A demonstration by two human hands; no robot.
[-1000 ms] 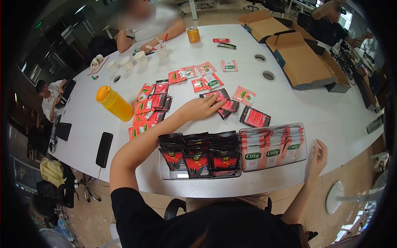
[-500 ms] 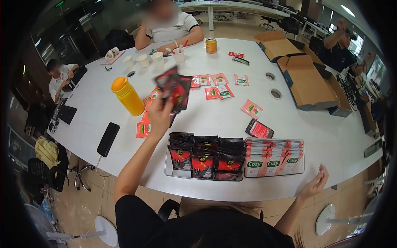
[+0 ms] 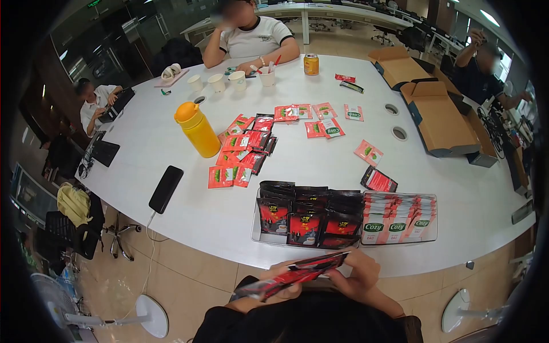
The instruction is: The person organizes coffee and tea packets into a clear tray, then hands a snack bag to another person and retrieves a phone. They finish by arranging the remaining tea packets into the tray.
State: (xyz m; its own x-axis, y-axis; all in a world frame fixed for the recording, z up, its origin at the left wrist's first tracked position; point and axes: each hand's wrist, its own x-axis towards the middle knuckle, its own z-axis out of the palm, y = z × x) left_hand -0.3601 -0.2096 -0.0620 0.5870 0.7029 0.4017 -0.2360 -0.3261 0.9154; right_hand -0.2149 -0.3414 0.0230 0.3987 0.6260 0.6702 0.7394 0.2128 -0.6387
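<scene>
Close to my body, below the table's front edge, several black and red coffee sachets (image 3: 303, 273) are held in both hands. My left hand (image 3: 284, 292) is closed on their left part, mostly hidden beneath them. On the right end, my right hand (image 3: 360, 275) grips the sachets with thumb and fingers. Just beyond my hands stands a clear tray (image 3: 255, 231) of upright black coffee sachets (image 3: 305, 227). Beside it a second clear tray (image 3: 436, 233) holds pink and white Cozy tea sachets (image 3: 397, 226). More tea sachets (image 3: 235, 143) and coffee sachets (image 3: 260, 140) lie mixed mid-table.
A yellow bottle (image 3: 197, 131) and a phone (image 3: 166, 189) with a cable are on the left. Paper cups (image 3: 216, 84) and a drink can (image 3: 311, 65) stand farther back, near a seated person (image 3: 254, 37). Open cardboard boxes (image 3: 437, 117) lie on the right.
My left hand has brought the coffee sachets from mid-table back to my body. My right hand has come in from the right and taken hold of them. The view has shifted slightly.
</scene>
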